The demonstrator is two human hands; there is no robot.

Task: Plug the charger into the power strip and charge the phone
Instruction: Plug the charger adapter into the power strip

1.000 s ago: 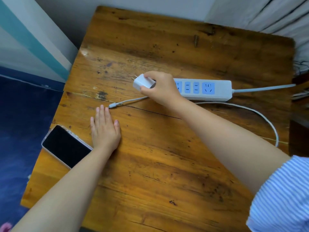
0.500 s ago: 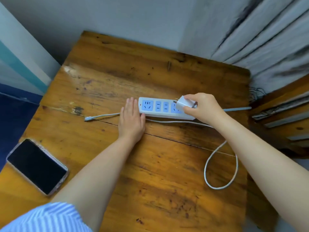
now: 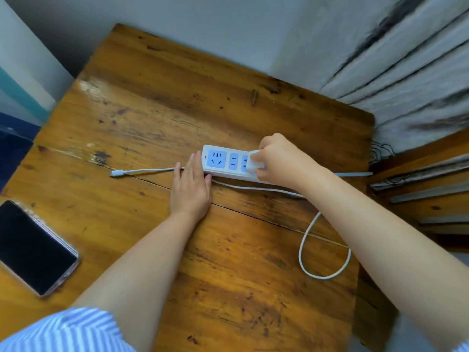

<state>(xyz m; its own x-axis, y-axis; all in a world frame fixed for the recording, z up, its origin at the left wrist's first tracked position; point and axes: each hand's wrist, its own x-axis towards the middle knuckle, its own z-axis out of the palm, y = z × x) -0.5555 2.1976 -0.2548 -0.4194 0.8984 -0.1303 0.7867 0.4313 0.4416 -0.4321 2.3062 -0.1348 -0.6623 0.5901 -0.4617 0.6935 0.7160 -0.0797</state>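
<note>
A white power strip [image 3: 223,171] with blue sockets lies across the middle of the wooden table [image 3: 152,102]. My right hand [image 3: 281,158] grips the white charger [image 3: 253,165] and holds it down on the strip's third socket. Whether its pins are fully in, I cannot tell. My left hand [image 3: 190,186] lies flat on the table, fingers touching the strip's left end. The charger's white cable [image 3: 304,240] loops at the right and runs under my left hand to its free plug end [image 3: 116,173]. A black phone [image 3: 33,247] lies face up at the table's left front.
A grey wall runs behind the table, and grey pleated curtains [image 3: 406,72] hang at the back right. Wooden furniture [image 3: 426,184] stands beside the table's right edge. The strip's grey cord [image 3: 355,174] leads off to the right. Blue floor [image 3: 12,148] shows at the left.
My right hand has carried the charger from the strip's left end to its sockets and lowered it onto one. My left hand has moved from near the phone to the strip's left end.
</note>
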